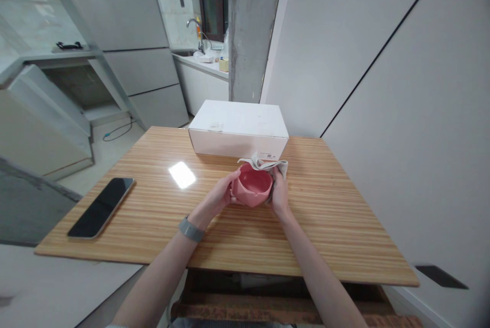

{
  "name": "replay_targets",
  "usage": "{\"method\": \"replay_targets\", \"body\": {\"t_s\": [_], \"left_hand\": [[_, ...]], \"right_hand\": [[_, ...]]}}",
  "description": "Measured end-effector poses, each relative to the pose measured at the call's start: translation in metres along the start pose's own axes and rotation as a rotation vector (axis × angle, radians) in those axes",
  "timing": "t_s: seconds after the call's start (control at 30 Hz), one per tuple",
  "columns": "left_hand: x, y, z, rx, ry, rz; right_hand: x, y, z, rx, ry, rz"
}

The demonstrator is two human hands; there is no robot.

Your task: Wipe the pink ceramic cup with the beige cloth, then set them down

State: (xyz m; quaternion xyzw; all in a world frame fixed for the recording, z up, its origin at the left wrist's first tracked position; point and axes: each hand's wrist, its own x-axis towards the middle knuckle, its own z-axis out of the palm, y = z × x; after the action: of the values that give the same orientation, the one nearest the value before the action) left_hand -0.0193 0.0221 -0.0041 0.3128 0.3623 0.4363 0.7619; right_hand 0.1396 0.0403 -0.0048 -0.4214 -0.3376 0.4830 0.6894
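A pink faceted bowl (252,196) is held above the wooden table, its opening tipped toward me. My left hand (220,194) grips its left side, with the thumb near the rim and the fingers curled beneath. On the other side, my right hand (280,193) is closed around a light grey cloth (282,166) and presses it to the bowl's right wall. Part of the cloth spreads along the far rim. The right fingertips are hidden behind the cloth and bowl.
Behind the bowl, a closed white box (238,119) stands on the wooden table (329,226). A dark-screened phone (101,208) lies at the table's left. Below the front edge is an open drawer (245,307). A white wall rises close on the right.
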Motion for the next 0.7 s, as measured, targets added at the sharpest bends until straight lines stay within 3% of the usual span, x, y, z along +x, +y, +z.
{"method": "replay_targets", "body": {"t_s": [0.1, 0.3, 0.47, 0.6, 0.7], "left_hand": [[0.000, 0.001, 0.006, -0.080, 0.043, 0.073], [-0.003, 0.000, 0.021, -0.185, -0.068, 0.236], [0.000, -0.002, 0.005, -0.140, -0.081, 0.062], [0.001, -0.003, -0.004, -0.038, -0.076, -0.047], [0.000, -0.002, -0.003, -0.017, -0.041, -0.039]], "right_hand": [[-0.010, 0.004, 0.009, -0.022, 0.061, -0.064], [-0.029, 0.009, 0.023, -0.054, 0.046, -0.194], [-0.012, 0.004, 0.010, -0.050, 0.114, -0.147], [0.008, 0.005, -0.009, -0.012, -0.009, -0.017], [0.009, 0.003, -0.012, -0.015, -0.070, 0.005]]}}
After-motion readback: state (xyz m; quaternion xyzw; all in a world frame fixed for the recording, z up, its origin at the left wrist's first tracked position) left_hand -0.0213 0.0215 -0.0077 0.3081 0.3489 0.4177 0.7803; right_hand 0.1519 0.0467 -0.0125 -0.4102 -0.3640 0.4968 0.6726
